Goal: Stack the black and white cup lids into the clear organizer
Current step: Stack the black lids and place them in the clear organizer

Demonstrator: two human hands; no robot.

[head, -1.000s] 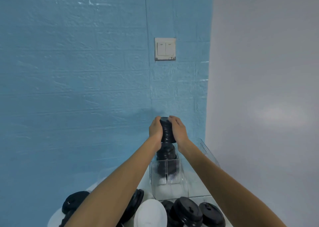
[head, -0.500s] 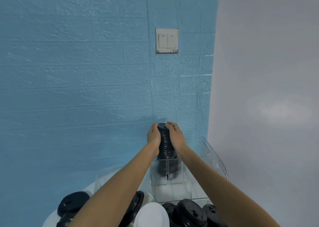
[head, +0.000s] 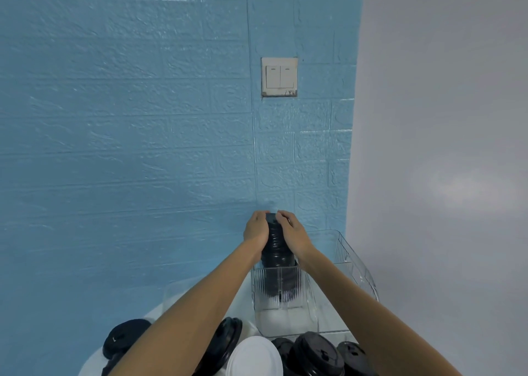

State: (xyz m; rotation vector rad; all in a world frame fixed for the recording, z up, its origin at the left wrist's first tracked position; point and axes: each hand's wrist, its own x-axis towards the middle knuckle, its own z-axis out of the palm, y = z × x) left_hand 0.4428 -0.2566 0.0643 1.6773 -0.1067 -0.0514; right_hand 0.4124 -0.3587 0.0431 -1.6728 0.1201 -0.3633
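Both hands, left hand (head: 256,230) and right hand (head: 294,230), clamp black lid stack (head: 276,244) above clear organizer (head: 281,290); keep it vertical, press down evenly.

Plain indoor room corner: blue brick-textured wall (head: 128,147), white double light switch (head: 279,77), grey side wall (head: 443,118).
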